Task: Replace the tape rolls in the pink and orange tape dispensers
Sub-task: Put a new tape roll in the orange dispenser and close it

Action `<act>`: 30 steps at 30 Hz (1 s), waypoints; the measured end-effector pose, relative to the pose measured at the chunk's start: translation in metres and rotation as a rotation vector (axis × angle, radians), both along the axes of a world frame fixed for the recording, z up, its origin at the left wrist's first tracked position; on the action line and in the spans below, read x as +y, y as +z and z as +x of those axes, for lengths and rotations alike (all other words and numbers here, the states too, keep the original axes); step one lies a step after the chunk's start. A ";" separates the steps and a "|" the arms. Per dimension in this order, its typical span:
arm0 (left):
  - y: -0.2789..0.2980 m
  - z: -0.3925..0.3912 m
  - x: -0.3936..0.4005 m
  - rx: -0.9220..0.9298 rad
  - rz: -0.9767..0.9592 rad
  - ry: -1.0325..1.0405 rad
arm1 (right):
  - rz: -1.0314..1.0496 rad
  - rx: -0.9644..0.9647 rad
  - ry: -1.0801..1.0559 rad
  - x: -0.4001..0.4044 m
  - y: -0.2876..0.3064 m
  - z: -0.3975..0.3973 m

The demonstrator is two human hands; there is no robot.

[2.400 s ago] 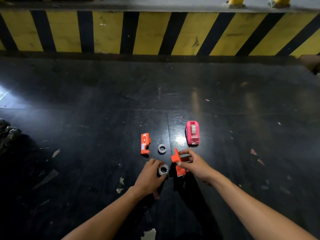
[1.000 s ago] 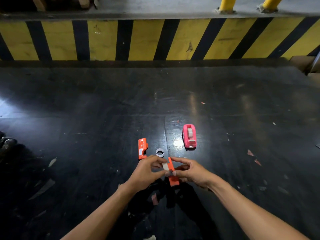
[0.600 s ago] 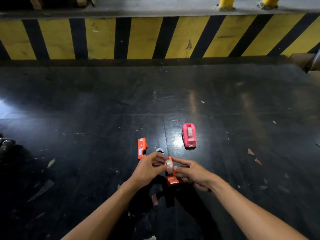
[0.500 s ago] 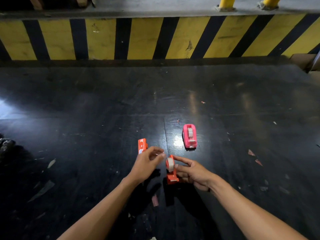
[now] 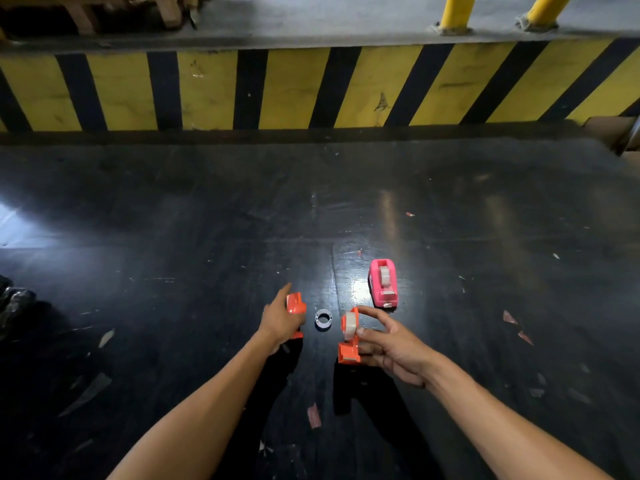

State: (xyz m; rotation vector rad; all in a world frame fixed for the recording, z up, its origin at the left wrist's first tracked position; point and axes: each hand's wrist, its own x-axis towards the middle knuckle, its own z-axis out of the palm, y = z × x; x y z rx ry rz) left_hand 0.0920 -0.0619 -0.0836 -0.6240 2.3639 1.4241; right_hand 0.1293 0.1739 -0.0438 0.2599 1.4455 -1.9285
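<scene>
On dark floor (image 5: 173,220), left hand (image 5: 280,320) grasping orange cover (image 5: 296,303), right hand (image 5: 394,344) grasping orange dispenser (image 5: 349,353), empty core (image 5: 323,319) between, pink dispenser (image 5: 382,282) beyond.

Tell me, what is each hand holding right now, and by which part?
The right hand steadies the orange dispenser half holding a tape roll, fingers on its right side. The left hand closes over the orange cover piece on the floor.

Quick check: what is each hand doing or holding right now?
Left hand: closing on the orange cover piece.
Right hand: holding the orange dispenser body, tape roll seated.
</scene>
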 end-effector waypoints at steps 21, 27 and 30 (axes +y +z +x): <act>0.071 0.050 0.025 -0.123 0.714 -0.125 | -0.015 0.046 0.022 -0.001 0.017 0.005; 0.074 0.051 0.025 -0.128 0.705 -0.165 | -0.024 0.056 0.000 0.001 0.019 0.008; 0.075 0.052 0.026 -0.129 0.713 -0.179 | -0.015 0.073 0.009 0.001 0.020 0.008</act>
